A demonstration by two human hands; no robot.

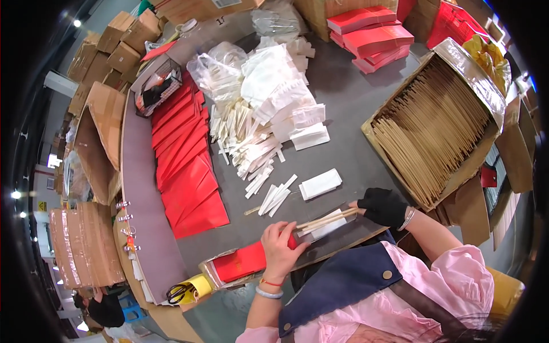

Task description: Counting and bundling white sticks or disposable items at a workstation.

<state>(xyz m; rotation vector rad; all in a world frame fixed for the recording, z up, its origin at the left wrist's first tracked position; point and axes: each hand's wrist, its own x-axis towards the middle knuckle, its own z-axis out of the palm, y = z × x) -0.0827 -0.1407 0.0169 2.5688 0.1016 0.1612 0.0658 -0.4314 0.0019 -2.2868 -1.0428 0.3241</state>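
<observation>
My right hand point(384, 207), in a black fingerless glove, pinches the right ends of several thin wooden sticks point(329, 219). The sticks lie slantwise at the table's front edge, above a white paper slip point(329, 230). At their left ends is my bare left hand point(278, 248), closed on the end of a red envelope point(240, 262), with red showing between fingers and thumb. Whether the stick tips are inside the envelope is hidden by the fingers. Just beyond lie a small stack of white slips point(320, 183) and a few loose white strips point(278, 196).
Red envelopes point(186, 166) fan along the left side. White papers and strips point(269, 91) heap up at the middle back. An open carton of sticks point(437, 128) stands right; red stacks point(372, 37) lie behind. Black-handled scissors point(180, 293) sit in a yellow holder point(200, 284) at front left.
</observation>
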